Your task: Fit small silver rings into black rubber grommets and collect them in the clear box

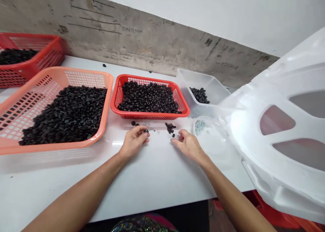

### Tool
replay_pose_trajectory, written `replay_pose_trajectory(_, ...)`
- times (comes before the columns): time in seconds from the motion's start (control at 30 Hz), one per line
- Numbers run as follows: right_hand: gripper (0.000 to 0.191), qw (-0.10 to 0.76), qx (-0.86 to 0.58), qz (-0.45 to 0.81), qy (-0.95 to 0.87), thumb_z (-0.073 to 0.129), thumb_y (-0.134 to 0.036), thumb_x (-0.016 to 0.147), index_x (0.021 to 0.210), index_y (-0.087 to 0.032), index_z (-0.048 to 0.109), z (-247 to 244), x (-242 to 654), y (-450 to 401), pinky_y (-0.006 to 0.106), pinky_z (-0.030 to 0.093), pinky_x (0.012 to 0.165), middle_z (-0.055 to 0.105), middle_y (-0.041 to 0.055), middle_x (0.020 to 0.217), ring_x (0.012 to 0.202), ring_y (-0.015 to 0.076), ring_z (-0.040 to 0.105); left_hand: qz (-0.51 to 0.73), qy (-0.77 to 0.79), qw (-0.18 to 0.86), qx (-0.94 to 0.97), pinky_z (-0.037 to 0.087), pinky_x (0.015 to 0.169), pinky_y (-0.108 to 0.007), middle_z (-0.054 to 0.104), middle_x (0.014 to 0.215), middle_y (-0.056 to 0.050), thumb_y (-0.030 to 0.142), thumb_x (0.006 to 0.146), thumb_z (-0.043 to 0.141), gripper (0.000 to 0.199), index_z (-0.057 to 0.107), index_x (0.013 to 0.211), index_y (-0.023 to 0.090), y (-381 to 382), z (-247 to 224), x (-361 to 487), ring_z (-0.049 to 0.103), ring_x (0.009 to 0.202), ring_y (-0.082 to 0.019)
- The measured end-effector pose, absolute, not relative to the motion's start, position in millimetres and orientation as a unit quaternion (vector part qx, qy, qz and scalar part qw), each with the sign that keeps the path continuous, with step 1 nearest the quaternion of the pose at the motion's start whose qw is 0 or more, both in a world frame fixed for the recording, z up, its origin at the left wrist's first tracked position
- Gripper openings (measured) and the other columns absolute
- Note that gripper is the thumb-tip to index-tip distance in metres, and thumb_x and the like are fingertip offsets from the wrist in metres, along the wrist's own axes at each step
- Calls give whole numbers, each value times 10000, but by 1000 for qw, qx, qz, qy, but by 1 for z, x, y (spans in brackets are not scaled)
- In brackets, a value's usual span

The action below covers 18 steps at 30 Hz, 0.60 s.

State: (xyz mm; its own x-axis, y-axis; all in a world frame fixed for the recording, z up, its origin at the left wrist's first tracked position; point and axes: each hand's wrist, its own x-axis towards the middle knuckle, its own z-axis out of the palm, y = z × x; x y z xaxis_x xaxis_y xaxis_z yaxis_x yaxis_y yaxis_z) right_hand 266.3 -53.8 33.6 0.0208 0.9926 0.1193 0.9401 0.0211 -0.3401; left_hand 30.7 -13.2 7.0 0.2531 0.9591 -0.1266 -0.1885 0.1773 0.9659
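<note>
Thumb and fingers of the left hand (134, 140) pinch one black ring (146, 131) at their tips, above the white table (152, 178). Thumb and index finger of the right hand (189, 144) are parted; a single dark piece (173, 135) lies just beyond the thumb tip. A small pile of dark pieces (169, 127) sits slightly farther out from this grip. Relative to the pinched ring, the red basket (152, 115) of black rings is directly beyond, and the orange basket (108, 100) of black parts is to the left. Right of the right grip: a shallow clear container (215, 140) holding tiny shiny parts (200, 126). Beyond it: a translucent bin (218, 90), partly filled with black rings.
</note>
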Motion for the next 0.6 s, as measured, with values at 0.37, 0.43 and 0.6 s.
replay_pose_trajectory(0.37,275,151,-653,168,-723,445,-424,760,825,-247,644,34,246,-41,369,535,701,712,43,841,766,265,671,444,390,672,446,400,491,-217,587,661,-3,222,688,597,229,580,897,130,-4,4,31,537,508,-93)
replay_pose_trajectory(0.43,303,191,-618,249,-721,517,-479,688,819,-256,674,35,231,-33,337,558,705,722,33,862,796,263,679,429,384,674,464,400,505,-213,571,642,5,178,694,587,196,604,881,122,-3,4,31,531,518,-88)
replay_pose_trajectory(0.6,289,260,-572,340,-699,580,-484,602,754,-260,682,22,188,-26,320,584,709,726,47,811,797,285,686,413,386,671,480,393,535,-203,553,635,29,117,742,581,222,641,955,119,5,0,27,479,512,-62)
